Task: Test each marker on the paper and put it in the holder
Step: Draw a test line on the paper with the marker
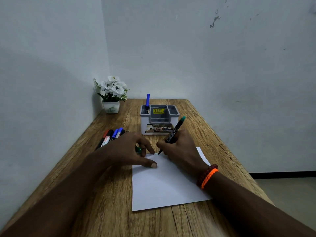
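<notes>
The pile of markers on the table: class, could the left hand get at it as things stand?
Probably yes. The left hand lies right beside the pile of markers with nothing between them, though it holds a green cap and steadies the paper.
</notes>
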{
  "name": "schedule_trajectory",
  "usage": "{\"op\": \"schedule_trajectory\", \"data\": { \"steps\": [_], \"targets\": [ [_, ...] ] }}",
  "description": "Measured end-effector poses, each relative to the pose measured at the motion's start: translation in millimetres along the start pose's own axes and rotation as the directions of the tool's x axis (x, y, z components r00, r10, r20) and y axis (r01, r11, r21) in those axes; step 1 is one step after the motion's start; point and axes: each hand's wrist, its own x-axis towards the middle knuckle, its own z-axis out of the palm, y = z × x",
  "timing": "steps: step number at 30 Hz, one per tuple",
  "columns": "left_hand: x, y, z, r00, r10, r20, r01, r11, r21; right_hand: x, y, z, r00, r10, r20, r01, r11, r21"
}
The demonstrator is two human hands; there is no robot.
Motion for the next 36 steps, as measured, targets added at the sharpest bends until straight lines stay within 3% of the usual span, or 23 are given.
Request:
{"op": "schedule_trajectory", "data": {
  "steps": [36],
  "targets": [
    [1.1, 0.1, 0.9, 1.000, -0.028, 0.005, 0.028, 1.000, -0.002, -2.1, -1.3, -3.2, 0.998, 0.035, -0.045, -0.037, 0.999, -0.038]
  ]
}}
